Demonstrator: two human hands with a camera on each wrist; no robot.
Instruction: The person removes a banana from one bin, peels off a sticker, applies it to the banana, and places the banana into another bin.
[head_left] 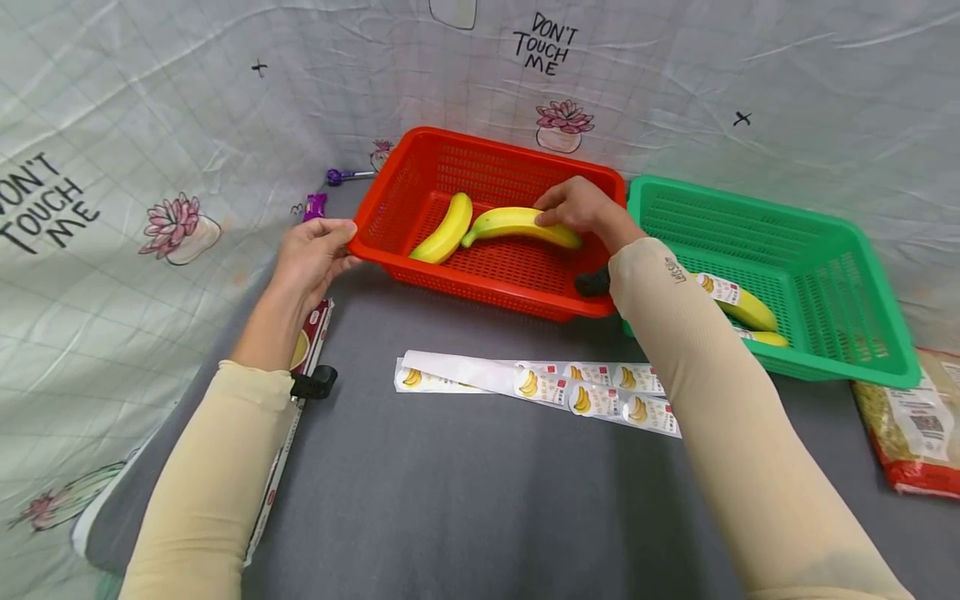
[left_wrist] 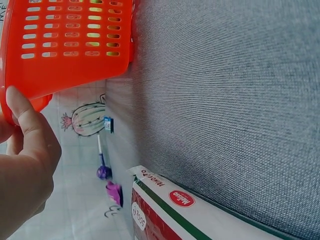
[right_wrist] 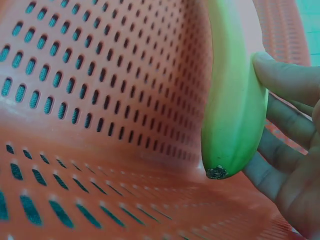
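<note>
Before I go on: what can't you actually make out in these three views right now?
- Head view: the right forearm covers part of the stickered bananas in the green basket, so their count is unclear.
- Head view: print on the sticker strip is too small to read.
- Head view: the packet is cut off by the right edge.
- Right wrist view: the held banana runs off the top edge.
- Left wrist view: the red basket wall hides its contents.

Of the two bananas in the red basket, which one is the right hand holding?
The right hand holds the banana lying crosswise in the red basket. The other banana, to its left, lies untouched.
</note>
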